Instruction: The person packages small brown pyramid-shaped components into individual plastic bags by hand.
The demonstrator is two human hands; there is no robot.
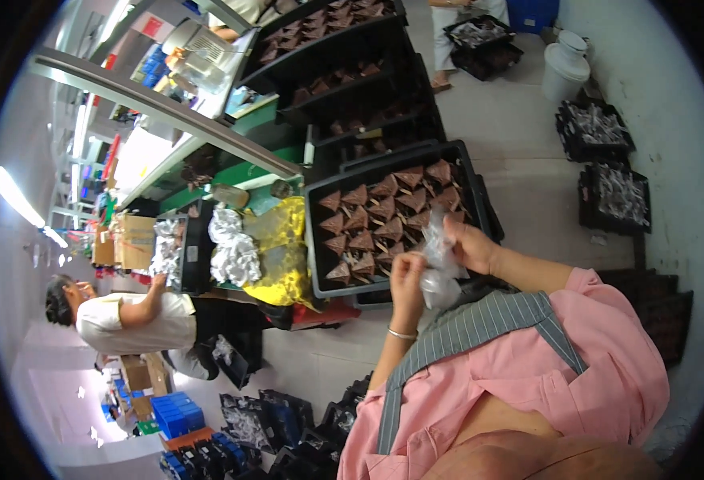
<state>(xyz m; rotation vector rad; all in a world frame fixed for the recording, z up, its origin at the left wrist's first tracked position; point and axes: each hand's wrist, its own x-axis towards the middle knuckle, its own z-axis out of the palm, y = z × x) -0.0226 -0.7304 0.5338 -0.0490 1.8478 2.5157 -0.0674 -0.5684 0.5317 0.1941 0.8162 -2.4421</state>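
At the near edge of the black tray [313,248], I see the left hand [406,276] and right hand [470,244], fingers gripping a clear plastic bag [440,258], probably paired because it is limp; brown pointed pieces [358,218] sit inside the tray in rows, apparently for order.

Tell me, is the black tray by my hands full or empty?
Nearly full: rows of brown pointed pieces cover most of the black tray.
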